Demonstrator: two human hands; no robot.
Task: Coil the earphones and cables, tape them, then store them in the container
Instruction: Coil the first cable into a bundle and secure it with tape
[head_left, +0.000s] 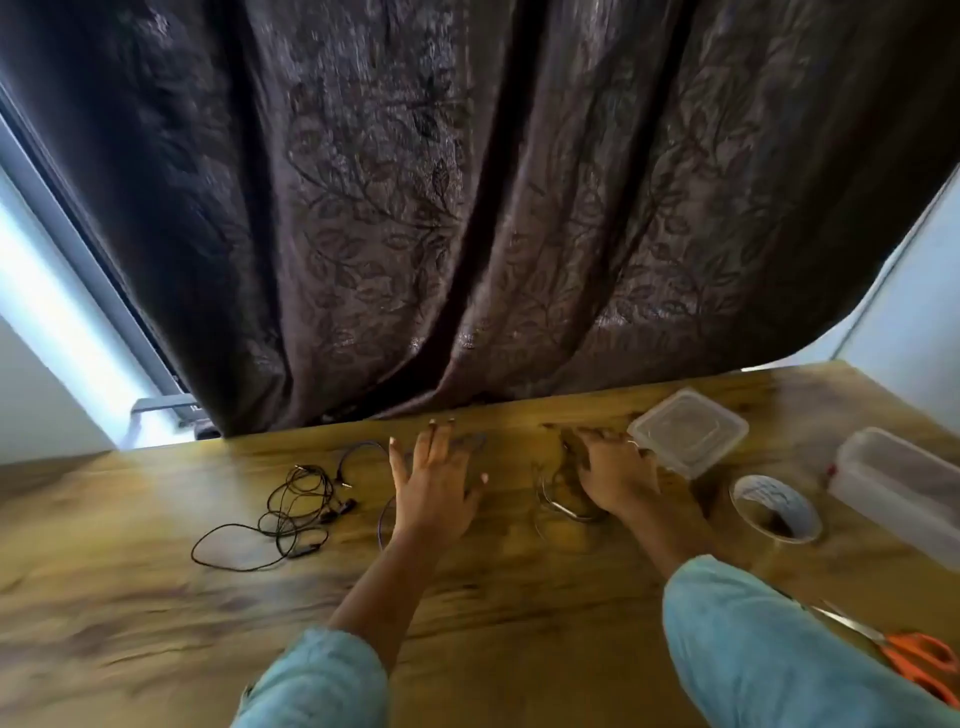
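left hand (436, 488) spread flat on a thin dark cable (382, 525) near the wooden table's (493, 623) far edge, right hand (615, 473) flat on a pale looped cable (563, 512), tangled black earphones (293, 512) to the left, clear plastic container (898, 480) at the right edge

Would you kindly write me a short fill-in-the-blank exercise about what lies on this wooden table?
1. The scissors have ____ handles.
2. The tangled black earphones lie to the ____ of the left hand.
3. The tape roll lies to the ____ of the right hand.
4. A dark, leaf-patterned ____ hangs behind the table.
Missing words: orange; left; right; curtain.
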